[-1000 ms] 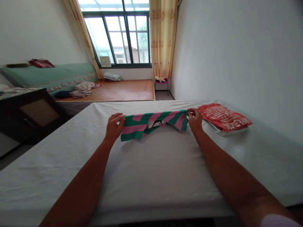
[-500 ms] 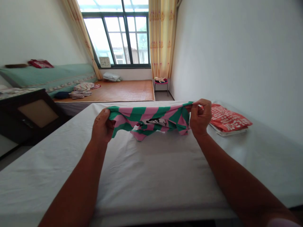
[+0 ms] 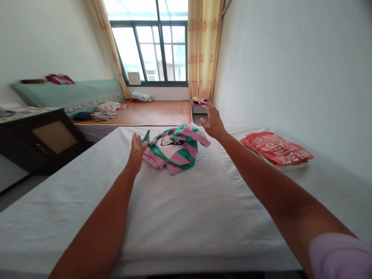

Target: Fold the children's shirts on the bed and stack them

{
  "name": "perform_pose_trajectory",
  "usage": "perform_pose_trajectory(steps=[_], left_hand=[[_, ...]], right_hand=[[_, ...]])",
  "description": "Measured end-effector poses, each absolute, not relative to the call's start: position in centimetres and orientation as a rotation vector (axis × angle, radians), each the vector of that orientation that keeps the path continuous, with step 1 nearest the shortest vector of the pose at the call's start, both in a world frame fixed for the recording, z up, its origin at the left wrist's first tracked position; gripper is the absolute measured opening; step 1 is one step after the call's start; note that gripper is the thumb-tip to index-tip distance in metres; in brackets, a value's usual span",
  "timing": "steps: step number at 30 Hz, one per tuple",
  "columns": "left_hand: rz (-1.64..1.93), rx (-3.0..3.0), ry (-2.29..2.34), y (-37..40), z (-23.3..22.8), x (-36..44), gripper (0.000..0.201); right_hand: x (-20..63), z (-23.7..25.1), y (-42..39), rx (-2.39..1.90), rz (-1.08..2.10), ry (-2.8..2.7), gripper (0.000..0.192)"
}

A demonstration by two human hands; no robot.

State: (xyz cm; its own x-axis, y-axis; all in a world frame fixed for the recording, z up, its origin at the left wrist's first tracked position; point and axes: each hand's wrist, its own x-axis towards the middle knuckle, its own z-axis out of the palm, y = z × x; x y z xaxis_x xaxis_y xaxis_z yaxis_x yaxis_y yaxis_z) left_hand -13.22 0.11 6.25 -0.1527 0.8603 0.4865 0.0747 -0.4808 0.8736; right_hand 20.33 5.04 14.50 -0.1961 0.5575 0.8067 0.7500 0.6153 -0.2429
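A pink and green checked garment [image 3: 174, 149] with a black-and-white print lies crumpled on the white sheet [image 3: 186, 217], part of it raised in folds. At its left edge is my left hand [image 3: 136, 152], fingers stretched out; whether it touches the cloth I cannot tell. My right hand [image 3: 213, 121] is lifted above and to the right of the garment, apart from it, with fingers spread and nothing in them.
Folded red cloth with white lettering [image 3: 277, 147] lies on the right, by the wall. A dark cabinet [image 3: 55, 135] stands left. Beyond is a bed with a brown mat [image 3: 162, 110], holding several crumpled clothes [image 3: 106, 110]. A small stool [image 3: 199, 104] stands near the curtain.
Both hands have let go of the garment, which was stretched between them and now lies bunched on the sheet. My right hand has moved up and left; the left slightly right.
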Motion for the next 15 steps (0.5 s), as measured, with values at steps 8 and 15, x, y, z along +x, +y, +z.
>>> perform_pose_trajectory(steps=[8, 15], left_hand=[[0.966, 1.856, 1.421, 0.9, 2.6, -14.8, 0.061], [0.587, 2.275, 1.208, -0.2, 2.8, -14.5, 0.05]], right_hand=[[13.3, 4.3, -3.2, -0.887, 0.151, -2.475, 0.036], [12.5, 1.1, -2.8, -1.03, 0.282, -2.346, 0.021]])
